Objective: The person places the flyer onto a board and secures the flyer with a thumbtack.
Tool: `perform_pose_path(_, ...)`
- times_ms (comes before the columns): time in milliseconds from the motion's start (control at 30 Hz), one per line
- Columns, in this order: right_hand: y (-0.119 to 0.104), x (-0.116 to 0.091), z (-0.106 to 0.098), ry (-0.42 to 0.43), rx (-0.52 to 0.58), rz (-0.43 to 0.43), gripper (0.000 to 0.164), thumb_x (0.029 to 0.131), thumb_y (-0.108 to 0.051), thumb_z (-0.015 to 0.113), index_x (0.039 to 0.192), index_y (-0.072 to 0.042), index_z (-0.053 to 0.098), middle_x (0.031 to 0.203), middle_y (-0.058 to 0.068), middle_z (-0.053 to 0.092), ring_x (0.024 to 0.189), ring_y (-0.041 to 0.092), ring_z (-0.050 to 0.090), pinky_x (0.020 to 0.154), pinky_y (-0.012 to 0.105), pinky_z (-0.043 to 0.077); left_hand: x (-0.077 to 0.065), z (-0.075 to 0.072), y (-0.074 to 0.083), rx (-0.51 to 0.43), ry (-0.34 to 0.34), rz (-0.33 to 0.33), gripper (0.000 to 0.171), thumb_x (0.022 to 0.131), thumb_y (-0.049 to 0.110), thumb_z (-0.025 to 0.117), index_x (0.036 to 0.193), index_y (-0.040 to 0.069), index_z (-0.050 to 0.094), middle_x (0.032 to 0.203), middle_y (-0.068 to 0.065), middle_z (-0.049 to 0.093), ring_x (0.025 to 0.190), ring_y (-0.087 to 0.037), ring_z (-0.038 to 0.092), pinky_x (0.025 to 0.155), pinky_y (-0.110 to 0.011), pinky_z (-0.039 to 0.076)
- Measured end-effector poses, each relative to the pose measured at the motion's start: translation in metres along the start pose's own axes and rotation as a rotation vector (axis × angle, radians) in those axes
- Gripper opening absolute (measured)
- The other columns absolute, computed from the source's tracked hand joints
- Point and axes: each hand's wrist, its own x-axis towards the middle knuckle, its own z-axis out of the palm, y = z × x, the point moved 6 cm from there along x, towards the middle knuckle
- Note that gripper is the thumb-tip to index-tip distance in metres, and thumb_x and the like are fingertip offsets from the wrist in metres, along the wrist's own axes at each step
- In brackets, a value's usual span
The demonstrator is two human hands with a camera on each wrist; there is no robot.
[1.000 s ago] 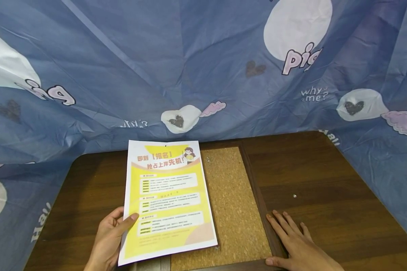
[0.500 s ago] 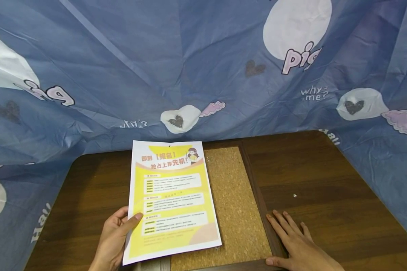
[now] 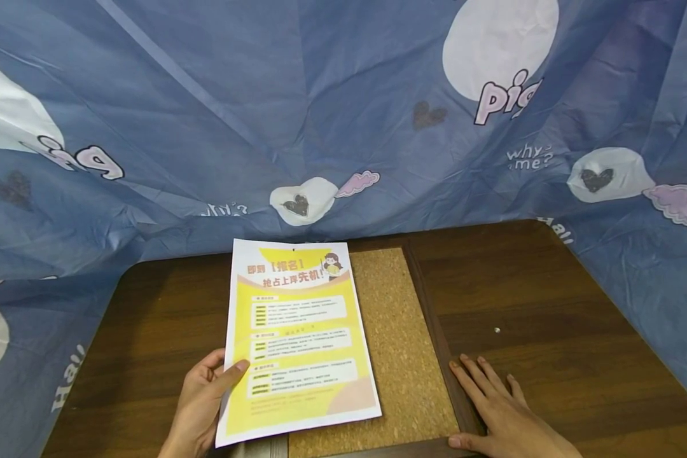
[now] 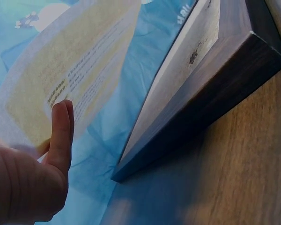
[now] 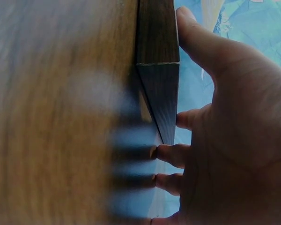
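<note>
My left hand (image 3: 200, 401) pinches the lower left edge of a white and yellow printed poster (image 3: 303, 331), thumb on its printed face. The sheet overlaps the left part of a cork board (image 3: 406, 356) with a dark wood frame. In the left wrist view, the poster (image 4: 84, 75) stands off the board, a gap showing between it and the frame (image 4: 215, 89). My right hand (image 3: 504, 407) lies spread at the frame's lower right corner. Its thumb tip touches the frame (image 5: 159, 37), and the other fingers reach along the frame's side to the table.
A small clear pushpin-like piece (image 3: 497, 330) lies on the dark wooden table (image 3: 527, 280), right of the board. On the cork, a small dark-looking piece (image 4: 194, 56) shows in the left wrist view. A blue printed cloth (image 3: 343, 114) hangs behind the table.
My left hand has shifted the poster a little to the right, so it covers more of the cork and the small clear pieces seen at its edge earlier. My right hand stays put.
</note>
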Motion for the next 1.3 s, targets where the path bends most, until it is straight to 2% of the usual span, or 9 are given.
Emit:
perform_pose_path(500,0.000,0.000,0.000,-0.011,0.012,0.013,0.103,0.082,-0.063,0.070,0.158,-0.013,0.022,0.159,0.023,0.023,0.139,0.055,0.019,0.087,0.085,0.020,0.000,0.011,-0.002,-0.013,-0.024,0.002,0.031,0.094,-0.002,0.061,0.122,-0.011,0.051,0.094,-0.014,0.074,0.079,-0.028,0.073,0.067,-0.037,0.059)
perform_pose_path(800,-0.001,0.000,0.000,-0.002,0.001,0.009,0.103,0.082,-0.063,0.069,0.158,-0.012,0.022,0.158,0.023,0.024,0.139,0.055,0.020,0.087,0.085,0.021,0.001,0.016,-0.004,-0.025,-0.008,-0.024,0.034,0.095,-0.002,0.061,0.125,-0.011,0.049,0.093,-0.012,0.074,0.080,-0.026,0.073,0.067,-0.036,0.059)
perform_pose_path(1300,-0.003,-0.001,-0.001,0.022,-0.004,-0.005,0.103,0.081,-0.063,0.070,0.157,-0.012,0.024,0.157,0.023,0.026,0.138,0.056,0.022,0.086,0.085,0.021,0.000,0.026,-0.006,-0.046,-0.014,-0.017,0.031,0.094,-0.003,0.060,0.123,-0.011,0.050,0.093,-0.014,0.074,0.080,-0.028,0.073,0.068,-0.038,0.059)
